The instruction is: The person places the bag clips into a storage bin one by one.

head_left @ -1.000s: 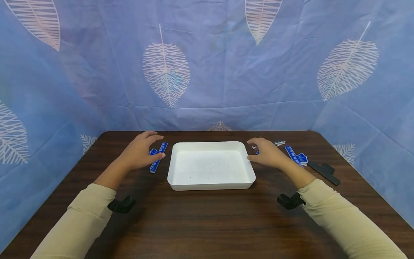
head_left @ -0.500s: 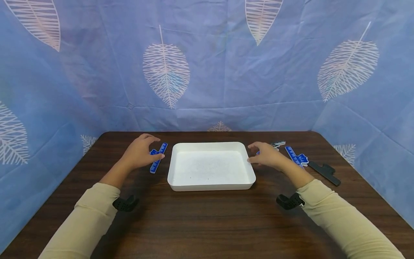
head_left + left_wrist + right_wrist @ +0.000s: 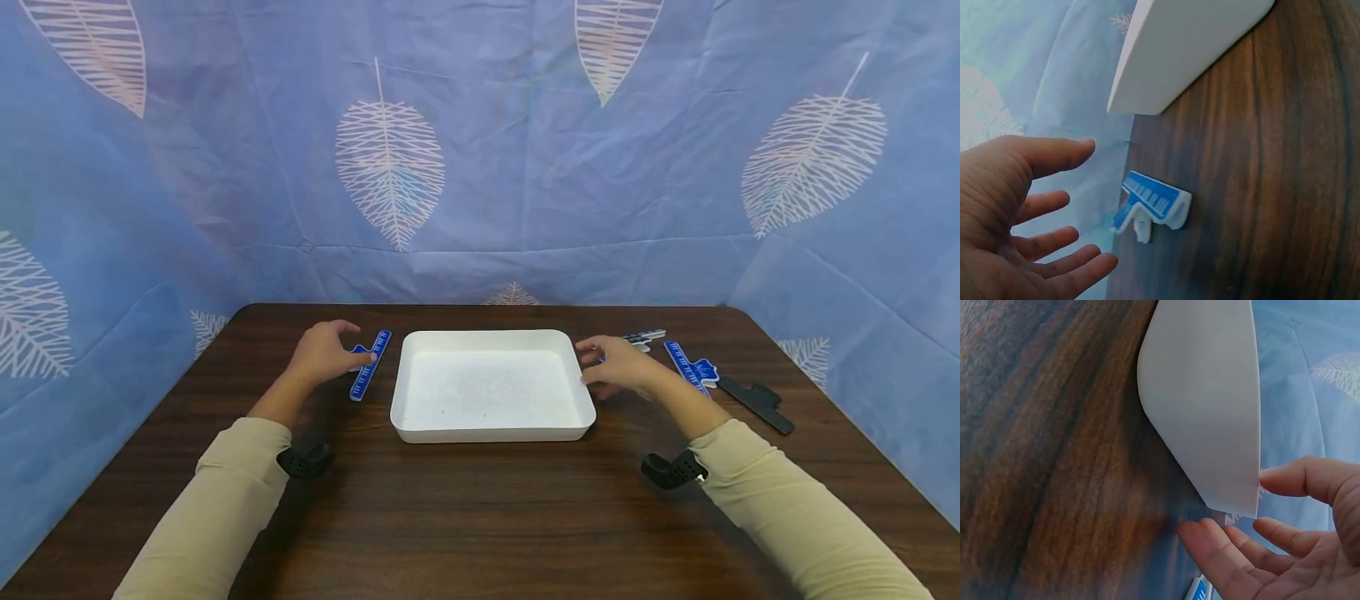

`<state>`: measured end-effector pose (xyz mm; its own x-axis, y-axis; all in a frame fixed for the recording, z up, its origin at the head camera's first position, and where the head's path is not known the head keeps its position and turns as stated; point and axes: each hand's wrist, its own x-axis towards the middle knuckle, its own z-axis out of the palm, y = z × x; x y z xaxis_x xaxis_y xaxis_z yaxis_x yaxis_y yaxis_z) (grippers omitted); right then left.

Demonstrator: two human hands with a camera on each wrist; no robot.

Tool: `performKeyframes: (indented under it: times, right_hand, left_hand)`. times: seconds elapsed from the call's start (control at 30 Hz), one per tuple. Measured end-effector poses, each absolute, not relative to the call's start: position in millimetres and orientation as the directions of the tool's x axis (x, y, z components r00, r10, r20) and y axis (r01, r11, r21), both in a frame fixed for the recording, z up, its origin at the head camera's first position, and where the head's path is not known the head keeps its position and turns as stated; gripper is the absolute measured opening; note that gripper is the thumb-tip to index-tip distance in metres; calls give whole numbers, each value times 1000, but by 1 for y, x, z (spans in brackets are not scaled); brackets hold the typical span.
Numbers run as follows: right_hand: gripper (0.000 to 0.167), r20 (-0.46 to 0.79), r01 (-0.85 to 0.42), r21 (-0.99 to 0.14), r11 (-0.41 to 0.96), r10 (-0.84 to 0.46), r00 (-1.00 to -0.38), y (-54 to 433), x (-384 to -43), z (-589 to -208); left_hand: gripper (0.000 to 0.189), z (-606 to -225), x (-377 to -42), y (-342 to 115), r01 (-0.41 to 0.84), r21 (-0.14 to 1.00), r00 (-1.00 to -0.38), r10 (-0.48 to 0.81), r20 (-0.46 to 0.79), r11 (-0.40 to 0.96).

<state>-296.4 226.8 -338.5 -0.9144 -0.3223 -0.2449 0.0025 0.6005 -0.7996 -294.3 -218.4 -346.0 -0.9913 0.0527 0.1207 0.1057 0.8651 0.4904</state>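
Observation:
My left hand (image 3: 322,357) hovers at the left of the table beside a blue clip with a piano-key pattern (image 3: 364,379). In the left wrist view that clip (image 3: 1159,199) lies on the wood, apart from the spread fingers (image 3: 1060,239). A shallow white tray (image 3: 492,435) stands between the hands. My right hand (image 3: 626,367) is at its right side, thumb tip right at the rim. The right wrist view has the loosely bent fingers (image 3: 1216,550) just off the tray's corner (image 3: 1210,412). Neither hand holds anything.
Right of the tray, partly behind my right hand, lies a clip with a metallic look (image 3: 647,337). Beyond it are another blue piano-key clip (image 3: 684,364) and a black clip (image 3: 759,405). A blue leaf-print cloth (image 3: 517,183) hangs behind the dark wooden table (image 3: 480,517).
My left hand has lowered a little and come slightly closer toward me beside the blue clip. The right hand has sunk slightly by the tray's edge, its fingers spreading. The tray stays put.

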Motion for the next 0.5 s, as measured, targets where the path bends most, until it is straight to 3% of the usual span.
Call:
performKeyframes:
  times: [0.5]
  right_hand:
    - [75,-316,144,-888,438,-352,-881,230,-298,-346]
  left_hand:
    - [66,-357,-313,-206,-19,436,-999,4,-50,900]
